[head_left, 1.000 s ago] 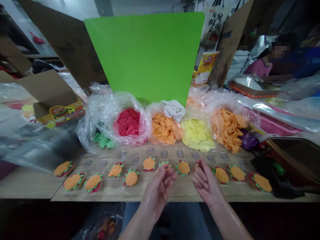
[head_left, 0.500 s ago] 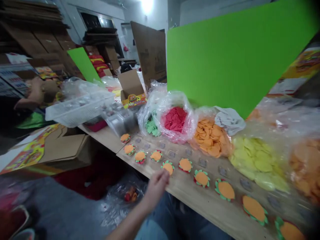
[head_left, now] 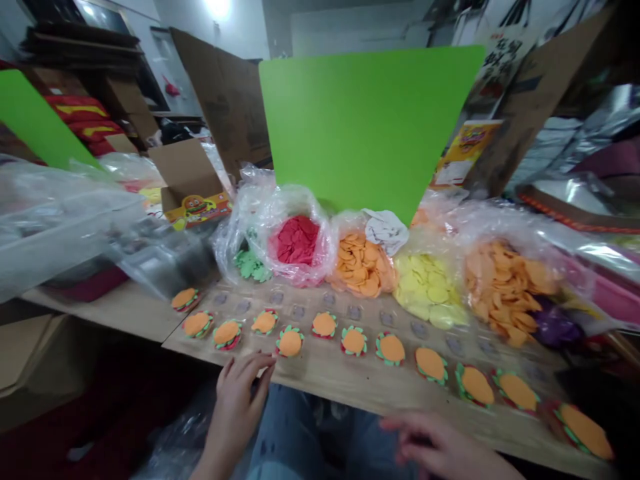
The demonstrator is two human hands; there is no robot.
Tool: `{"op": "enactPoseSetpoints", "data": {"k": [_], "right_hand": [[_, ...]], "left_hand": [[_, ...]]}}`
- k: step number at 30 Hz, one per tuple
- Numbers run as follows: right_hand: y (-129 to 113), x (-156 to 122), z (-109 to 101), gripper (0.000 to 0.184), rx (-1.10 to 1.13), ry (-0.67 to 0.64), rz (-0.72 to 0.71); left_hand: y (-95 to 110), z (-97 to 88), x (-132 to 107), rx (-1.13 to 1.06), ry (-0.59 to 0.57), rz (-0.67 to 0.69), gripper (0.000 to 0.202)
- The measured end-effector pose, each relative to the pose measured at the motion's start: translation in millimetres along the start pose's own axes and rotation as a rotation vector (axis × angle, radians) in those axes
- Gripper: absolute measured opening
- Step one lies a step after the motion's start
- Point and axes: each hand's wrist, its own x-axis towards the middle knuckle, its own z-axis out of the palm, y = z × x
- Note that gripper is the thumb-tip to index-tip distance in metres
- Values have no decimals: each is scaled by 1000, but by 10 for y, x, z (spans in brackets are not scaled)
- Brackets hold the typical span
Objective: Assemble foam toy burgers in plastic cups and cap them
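My left hand [head_left: 243, 390] rests at the near edge of the table, palm down with loosely bent fingers apart and nothing in them. Its fingertips are just beside a small layered burger [head_left: 290, 343] with an orange top and green frilled edge. My right hand [head_left: 430, 437], slightly blurred, hovers over my lap by the table edge, fingers apart and holding nothing that shows. Several similar burgers run in a row along the table, among them one with red and green layers [head_left: 227, 333] and a larger-looking one [head_left: 476, 385] at the right.
Behind the row lie small clear plastic pieces [head_left: 354, 312]. Open bags hold green pieces [head_left: 253, 265], red pieces [head_left: 299, 240], orange rounds [head_left: 363, 265] and yellow rounds [head_left: 427, 287]. A green board [head_left: 365, 127] stands behind them. Clear trays [head_left: 170, 257] sit left of an open printed box [head_left: 197, 210].
The view has swung to the right. My left hand has moved back from the burger to the table edge, and my right hand has come into view.
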Motion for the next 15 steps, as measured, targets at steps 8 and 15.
{"op": "enactPoseSetpoints", "data": {"k": [8, 15], "right_hand": [[-836, 1070, -964, 21, -383, 586, -458], [-1005, 1813, -2062, 26, -849, 1042, -97]], "left_hand": [[373, 153, 356, -338, -23, 162, 18], [311, 191, 414, -416, -100, 179, 17]]}}
